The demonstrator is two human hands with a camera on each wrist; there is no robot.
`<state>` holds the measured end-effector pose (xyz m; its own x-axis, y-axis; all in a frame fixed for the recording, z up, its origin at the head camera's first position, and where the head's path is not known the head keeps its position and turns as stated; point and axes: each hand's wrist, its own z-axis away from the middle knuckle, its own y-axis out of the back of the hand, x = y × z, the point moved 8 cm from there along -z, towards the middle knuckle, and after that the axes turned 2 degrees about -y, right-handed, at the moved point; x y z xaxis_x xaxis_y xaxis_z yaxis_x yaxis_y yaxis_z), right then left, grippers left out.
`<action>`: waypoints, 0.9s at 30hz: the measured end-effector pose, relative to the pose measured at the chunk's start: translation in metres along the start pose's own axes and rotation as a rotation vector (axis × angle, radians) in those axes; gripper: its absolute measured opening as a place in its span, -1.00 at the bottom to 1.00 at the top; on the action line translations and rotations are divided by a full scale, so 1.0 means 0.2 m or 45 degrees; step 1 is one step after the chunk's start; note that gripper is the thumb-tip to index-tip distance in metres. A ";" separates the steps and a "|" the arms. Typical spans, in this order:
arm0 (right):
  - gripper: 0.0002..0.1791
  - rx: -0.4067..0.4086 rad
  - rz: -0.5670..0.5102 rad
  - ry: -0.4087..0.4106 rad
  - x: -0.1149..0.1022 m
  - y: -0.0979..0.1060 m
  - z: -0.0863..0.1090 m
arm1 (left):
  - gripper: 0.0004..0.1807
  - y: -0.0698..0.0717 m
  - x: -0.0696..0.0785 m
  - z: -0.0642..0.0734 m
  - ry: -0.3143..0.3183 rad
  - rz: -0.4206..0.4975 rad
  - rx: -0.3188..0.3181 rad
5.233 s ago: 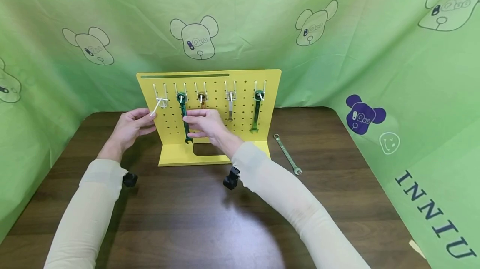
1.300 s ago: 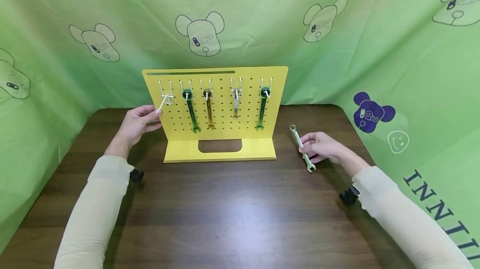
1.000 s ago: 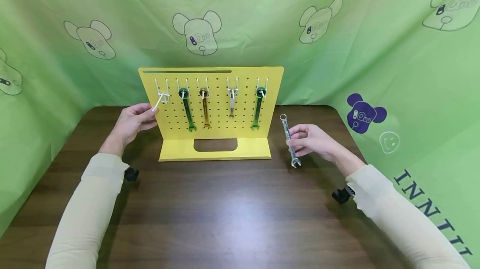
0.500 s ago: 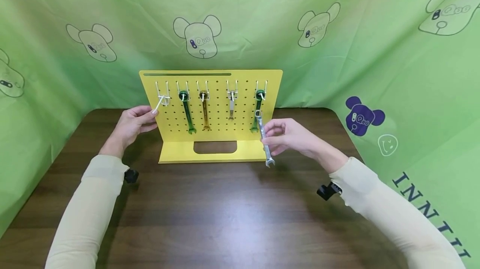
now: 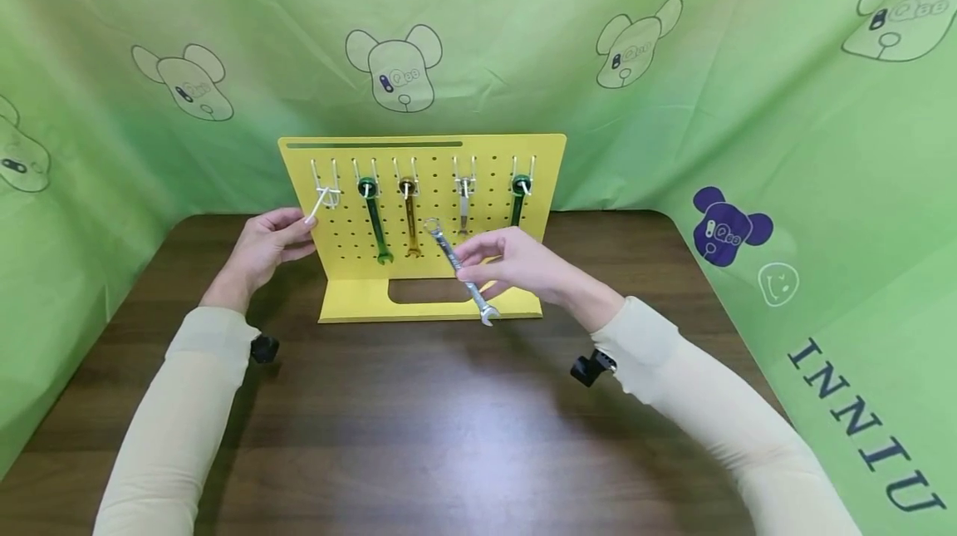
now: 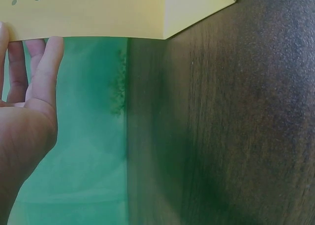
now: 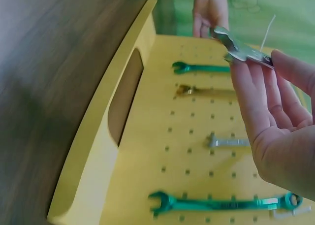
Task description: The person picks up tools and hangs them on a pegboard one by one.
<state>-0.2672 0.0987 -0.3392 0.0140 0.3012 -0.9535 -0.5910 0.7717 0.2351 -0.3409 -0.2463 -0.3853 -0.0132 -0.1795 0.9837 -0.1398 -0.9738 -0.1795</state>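
Note:
My right hand (image 5: 523,266) pinches a silver combination wrench (image 5: 474,293) between thumb and fingers, in front of the yellow pegboard (image 5: 429,143). The wrench slants with its ring end up and left and its open jaw down. My left hand (image 5: 263,252) grips the pegboard's left edge, thumb at the front and fingers reaching behind. Beside that hand, a white hook (image 5: 320,202) sticks out with nothing hung on it. Further right hang a green wrench (image 5: 376,224), an amber wrench (image 5: 411,224), a small silver wrench (image 5: 464,208) and another green wrench (image 5: 517,208), partly hidden by my right hand.
The pegboard's base (image 5: 355,302), with an oblong cutout, stands on a dark wooden table (image 5: 359,420). A green printed cloth (image 5: 508,46) encloses the back and sides. Black wrist cameras (image 5: 591,367) sit below both sleeves.
My right hand left the hung green wrench, picked the silver wrench off the table at right, and carried it left across the pegboard's front. My left hand stays at the board's edge.

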 end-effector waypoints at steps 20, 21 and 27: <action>-0.71 -0.156 -0.086 0.023 -0.19 -0.32 -0.22 | -0.90 0.00 0.00 0.00 0.006 0.006 -0.002; -0.70 -0.172 -0.123 0.020 -0.20 -0.34 -0.23 | -0.90 0.00 0.00 0.00 0.007 0.002 -0.002; -0.69 -0.239 -0.189 0.063 -0.28 -0.42 -0.27 | -0.90 0.00 0.00 0.00 -0.007 -0.020 -0.003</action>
<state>-0.2611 -0.0131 -0.3166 0.0753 0.1612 -0.9840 -0.7249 0.6865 0.0570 -0.3411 -0.2472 -0.3855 -0.0056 -0.1648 0.9863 -0.1421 -0.9762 -0.1639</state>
